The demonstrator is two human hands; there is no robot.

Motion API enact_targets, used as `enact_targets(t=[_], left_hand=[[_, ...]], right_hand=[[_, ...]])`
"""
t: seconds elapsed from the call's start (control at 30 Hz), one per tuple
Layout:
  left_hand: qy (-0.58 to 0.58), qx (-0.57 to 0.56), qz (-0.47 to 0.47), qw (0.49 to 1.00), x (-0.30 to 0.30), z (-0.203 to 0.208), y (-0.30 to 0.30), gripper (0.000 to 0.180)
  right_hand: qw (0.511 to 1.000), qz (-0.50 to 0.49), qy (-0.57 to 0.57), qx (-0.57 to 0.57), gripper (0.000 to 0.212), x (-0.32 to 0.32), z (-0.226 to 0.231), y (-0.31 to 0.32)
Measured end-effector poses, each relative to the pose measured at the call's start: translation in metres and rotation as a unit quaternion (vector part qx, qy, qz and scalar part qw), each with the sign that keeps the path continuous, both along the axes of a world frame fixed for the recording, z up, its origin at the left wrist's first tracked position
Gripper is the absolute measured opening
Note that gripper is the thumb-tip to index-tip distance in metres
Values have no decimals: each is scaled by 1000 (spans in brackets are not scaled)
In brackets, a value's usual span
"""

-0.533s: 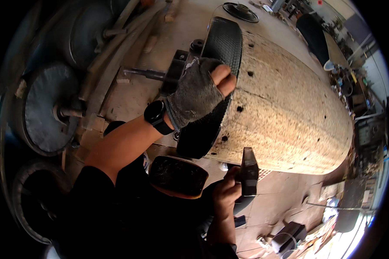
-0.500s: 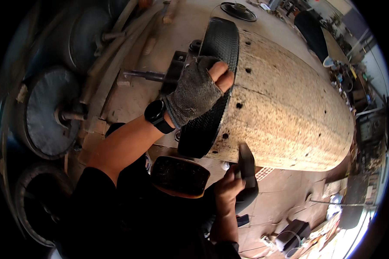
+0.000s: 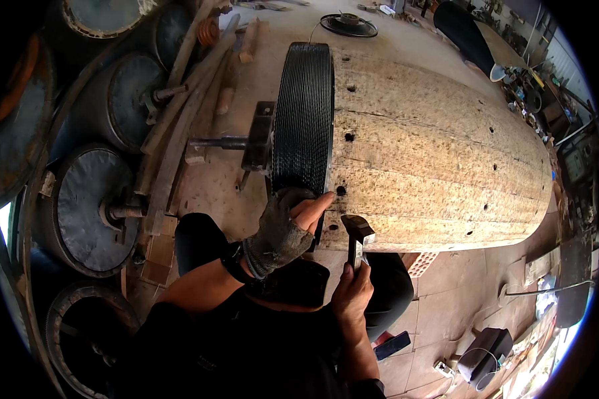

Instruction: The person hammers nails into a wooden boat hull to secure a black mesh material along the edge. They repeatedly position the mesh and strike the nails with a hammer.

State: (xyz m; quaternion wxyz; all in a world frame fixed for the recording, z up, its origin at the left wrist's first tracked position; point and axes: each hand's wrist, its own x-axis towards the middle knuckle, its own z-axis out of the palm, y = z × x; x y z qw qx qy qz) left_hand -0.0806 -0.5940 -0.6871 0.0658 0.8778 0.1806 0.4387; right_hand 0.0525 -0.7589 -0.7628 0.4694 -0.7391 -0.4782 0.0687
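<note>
Lowered: left hand (image 3: 283, 229), to six o'clock on band (image 3: 303, 120); grip could not be told. Right hand (image 3: 353, 291) gripped hammer (image 3: 359, 229), at left's three o'clock; drum (image 3: 439, 153) lay at two. Hammer clear of hand seemed best.

I'm looking down now, and the gloved left hand (image 3: 279, 233) blocks the lower end of the black band (image 3: 305, 113); I can't tell whether it pinches anything. The right hand (image 3: 353, 292) swallows the butt of the hammer (image 3: 358, 228). The wooden drum (image 3: 432, 153) keeps its underside from me. Over at the left of the floor (image 3: 446, 282), the dark rim cuts off a rusty drum (image 3: 21, 149); along the floor's right edge, clutter (image 3: 536, 100) is too small to name.
</note>
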Motion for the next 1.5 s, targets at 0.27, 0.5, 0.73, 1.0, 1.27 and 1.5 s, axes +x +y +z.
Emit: enact_targets(t=[0.27,0.5,0.73,1.0,1.27,1.5], left_hand=[[-9,-70,71,995,20,26,-14,72],[-12,-46,73,996,26,23,-15,78],[-36,-16,111,993,17,15,-25,84],[249,32,-11,968,-54,-50,-78,48],[378,-105,-115,913,-64,-120,-93,23],[376,-69,-95,919,-62,-141,-98,22]], right_hand=[[998,27,-10,47,25,-4,8,7],[999,23,-32,28,18,-4,20,14],[1000,10,-9,-14,21,-6,23,13],[997,23,-64,-29,21,-4,23,13],[992,-7,4,129,33,-10,-5,18],[978,-36,15,205,21,-14,-13,7]])
